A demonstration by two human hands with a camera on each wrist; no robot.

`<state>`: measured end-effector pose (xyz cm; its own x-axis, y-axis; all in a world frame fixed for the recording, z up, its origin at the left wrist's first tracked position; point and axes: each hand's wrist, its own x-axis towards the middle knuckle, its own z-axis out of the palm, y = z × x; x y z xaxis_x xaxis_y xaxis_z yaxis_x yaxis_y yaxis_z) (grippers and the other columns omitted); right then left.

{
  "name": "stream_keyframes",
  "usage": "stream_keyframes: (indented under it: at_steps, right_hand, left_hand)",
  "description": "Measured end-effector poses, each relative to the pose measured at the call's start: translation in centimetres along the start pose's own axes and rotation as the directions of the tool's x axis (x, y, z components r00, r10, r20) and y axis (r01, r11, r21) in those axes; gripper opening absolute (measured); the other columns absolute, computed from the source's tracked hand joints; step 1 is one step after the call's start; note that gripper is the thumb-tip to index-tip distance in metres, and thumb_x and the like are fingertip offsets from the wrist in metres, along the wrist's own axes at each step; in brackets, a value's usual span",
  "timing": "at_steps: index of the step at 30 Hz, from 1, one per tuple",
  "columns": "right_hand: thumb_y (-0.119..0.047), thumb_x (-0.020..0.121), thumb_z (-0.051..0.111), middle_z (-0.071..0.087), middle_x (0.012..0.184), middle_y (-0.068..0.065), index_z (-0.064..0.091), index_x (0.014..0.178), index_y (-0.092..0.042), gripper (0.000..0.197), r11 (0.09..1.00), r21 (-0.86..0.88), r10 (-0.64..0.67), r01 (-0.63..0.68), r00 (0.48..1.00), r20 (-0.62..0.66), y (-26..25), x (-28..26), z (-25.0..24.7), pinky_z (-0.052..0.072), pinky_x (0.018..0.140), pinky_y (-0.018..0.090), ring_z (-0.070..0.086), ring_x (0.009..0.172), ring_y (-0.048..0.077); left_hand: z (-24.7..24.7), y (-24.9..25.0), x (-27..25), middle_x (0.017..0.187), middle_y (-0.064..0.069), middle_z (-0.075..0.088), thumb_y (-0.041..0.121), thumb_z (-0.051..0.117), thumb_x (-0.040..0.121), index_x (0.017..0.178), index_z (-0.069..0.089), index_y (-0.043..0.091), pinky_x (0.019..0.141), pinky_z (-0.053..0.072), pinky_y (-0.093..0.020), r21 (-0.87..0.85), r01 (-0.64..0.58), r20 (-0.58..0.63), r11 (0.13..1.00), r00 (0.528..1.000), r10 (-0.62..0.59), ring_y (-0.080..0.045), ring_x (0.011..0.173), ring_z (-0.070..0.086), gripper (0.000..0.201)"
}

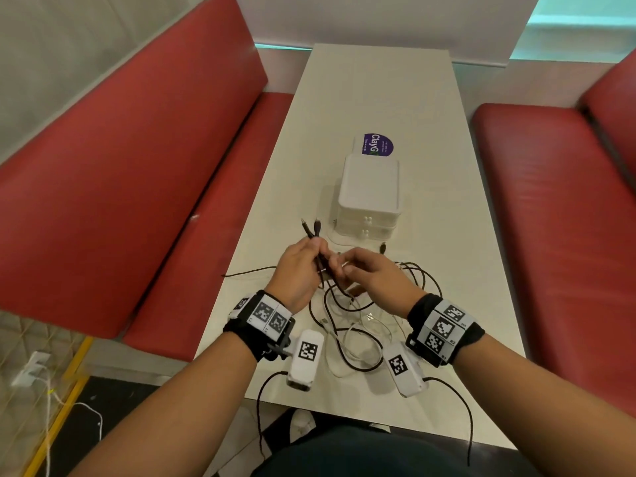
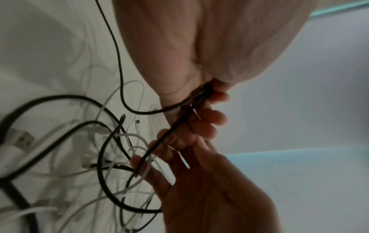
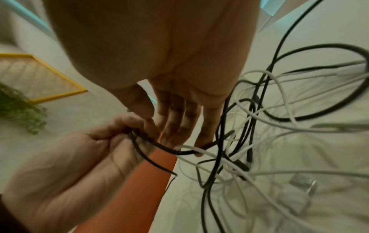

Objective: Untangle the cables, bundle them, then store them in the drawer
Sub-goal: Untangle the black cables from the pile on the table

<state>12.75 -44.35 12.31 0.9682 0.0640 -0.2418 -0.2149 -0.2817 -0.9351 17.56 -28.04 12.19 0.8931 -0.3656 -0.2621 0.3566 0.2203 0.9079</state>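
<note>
My left hand grips a black cable in its curled fingers, and two plug ends stick up past the fist. My right hand is right beside it. In the right wrist view its fingers are nearly straight and lie on the same black cable, thumb apart. Below both hands a tangle of black and white cables sprawls on the white table. Just beyond the hands stands a small white drawer box with its two drawers shut.
A purple-labelled item lies behind the drawer box. Red benches flank the narrow table. One thin black strand runs to the table's left edge. A silver USB plug lies among the cables.
</note>
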Motion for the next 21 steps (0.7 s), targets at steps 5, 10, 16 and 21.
stream_keyframes:
  at_steps: [5, 10, 16, 21]
  right_hand:
    - [-0.022, 0.083, 0.067, 0.075, 0.097, 0.000, 0.067, 0.110, -0.023, 0.026, 0.993, -0.111, -0.005, 0.026, 0.982, 0.188, -0.2, -0.2, -0.4, 0.054, 0.087, 0.035, 0.070, 0.095, 0.018]
    - [-0.048, 0.096, 0.056, 0.062, 0.080, 0.000, 0.070, 0.090, -0.022, 0.030, 0.577, -0.801, -0.098, 0.161, 0.987, 0.128, 0.8, 0.1, -0.1, 0.044, 0.073, 0.035, 0.055, 0.084, 0.019]
    - [-0.026, 0.093, 0.050, 0.062, 0.091, 0.010, 0.064, 0.097, -0.009, 0.022, 0.482, -0.869, -0.190, 0.112, 0.982, 0.022, 0.8, 0.7, 1.3, 0.035, 0.068, 0.031, 0.056, 0.090, 0.027]
    - [-0.036, 0.092, 0.044, 0.058, 0.077, 0.001, 0.053, 0.079, -0.016, 0.025, 0.469, -0.880, -0.192, 0.077, 0.981, -0.016, 1.1, 0.1, 1.3, 0.043, 0.060, 0.033, 0.056, 0.073, 0.023]
  left_hand:
    - [-0.4, -0.2, -0.1, 0.054, -0.004, 0.038, 0.019, 0.030, 0.110, 0.090, 0.049, 0.008, 0.081, 0.051, -0.051, 0.074, -0.065, -0.042, 0.995, 0.997, 0.068, -0.023, 0.049, 0.047, 0.030]
    - [-0.7, 0.7, -0.1, 0.053, 0.008, 0.031, 0.023, 0.037, 0.108, 0.087, 0.053, 0.014, 0.057, 0.044, -0.036, 0.318, -0.095, -0.059, 0.943, 0.991, 0.120, -0.012, 0.046, 0.028, 0.028]
    - [-0.4, 1.2, -0.6, 0.092, 0.002, 0.054, 0.022, 0.055, 0.096, 0.098, 0.045, 0.017, 0.066, 0.042, -0.030, 0.954, -0.217, 0.218, 0.205, 0.976, 0.019, -0.018, 0.078, 0.055, 0.011]
    - [-0.6, 1.0, -0.8, 0.091, -0.003, 0.060, 0.027, 0.054, 0.099, 0.094, 0.043, 0.018, 0.065, 0.042, -0.035, 0.975, -0.180, 0.190, 0.132, 0.980, -0.062, -0.024, 0.079, 0.058, 0.015]
